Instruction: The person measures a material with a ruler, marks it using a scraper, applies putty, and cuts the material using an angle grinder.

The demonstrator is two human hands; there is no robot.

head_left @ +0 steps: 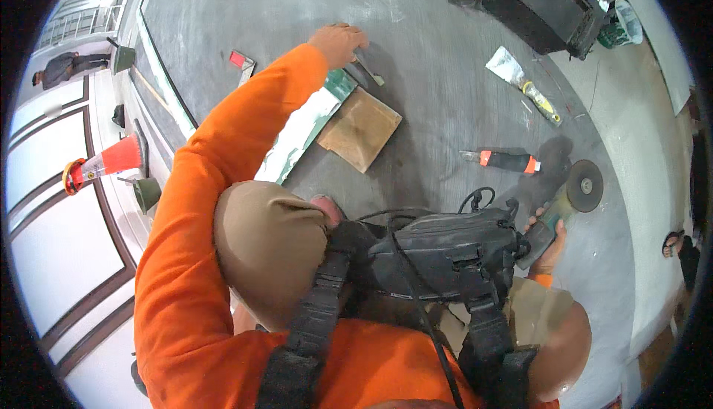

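**Grey floor (434, 112) as work surface, tools laid loose within reach**

Near: black pouch (445, 253) strapped across the front, probably to keep hands free. Right hand (548, 249) is wrapped around the angle grinder (549, 223), out to the pouch's right; disc faces up and outward, likely to keep it clear of straps and cable. Can't tell if the disc touches the floor.

Just ahead: orange-and-black utility knife (511, 161), blade toward the middle, flat so it won't roll, I'd guess. Brown square piece (362, 128) lies against the green-and-white strip (308, 127).

Further: left hand (339, 43) reaches past the strip to a narrow dark tool (364, 71); fingertips hidden, can't tell if it grips. Putty knife (523, 86) lies off right, probably parked.

Far: black tool bag (546, 8); orange traffic cone (111, 162) at left, presumably marking the edge.
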